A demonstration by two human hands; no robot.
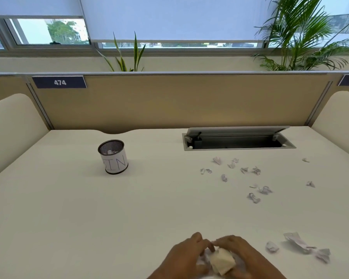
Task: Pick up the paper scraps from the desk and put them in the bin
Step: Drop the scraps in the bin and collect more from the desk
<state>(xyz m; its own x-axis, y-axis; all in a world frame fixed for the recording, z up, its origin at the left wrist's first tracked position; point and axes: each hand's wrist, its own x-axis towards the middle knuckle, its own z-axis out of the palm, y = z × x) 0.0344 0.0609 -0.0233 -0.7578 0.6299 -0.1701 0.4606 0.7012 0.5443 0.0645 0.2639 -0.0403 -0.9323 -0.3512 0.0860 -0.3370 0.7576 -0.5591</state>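
A small mesh bin (113,157) with a white label reading "BIN" stands on the cream desk (89,218) at the left, with a bit of white paper inside. Several small crumpled paper scraps (254,197) lie scattered on the right half of the desk. A larger crumpled strip (302,245) and a small ball (272,246) lie near the front right. At the front edge my left hand (184,256) and my right hand (244,256) are together, fingers curled around a bunch of crumpled paper (223,261) between them.
An open cable tray with a raised lid (238,140) is set into the desk at the back right. A tan partition (179,101) closes off the back, with curved side panels left and right. Plants stand behind it.
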